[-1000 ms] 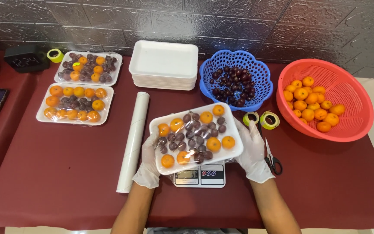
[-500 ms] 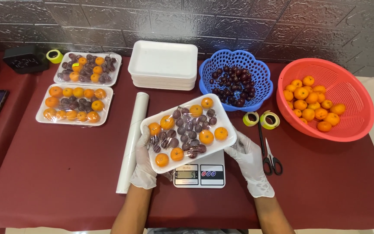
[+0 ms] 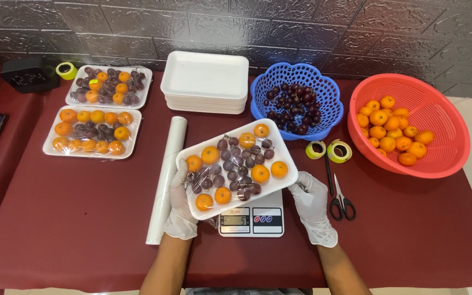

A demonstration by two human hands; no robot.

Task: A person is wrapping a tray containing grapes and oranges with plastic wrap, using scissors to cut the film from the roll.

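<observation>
Both gloved hands, left hand (image 3: 180, 210) and right hand (image 3: 312, 205), grasp a wrapped white foam tray (image 3: 236, 166) of small oranges ringing dark grapes, tilted just above the kitchen scale (image 3: 251, 219).

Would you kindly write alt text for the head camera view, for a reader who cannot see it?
Two gloved hands, left hand and right hand, hold a tilted, film-wrapped white tray of oranges and grapes above a kitchen scale on a dark red table. Around it lie a film roll, scissors and two fruit baskets.
</observation>
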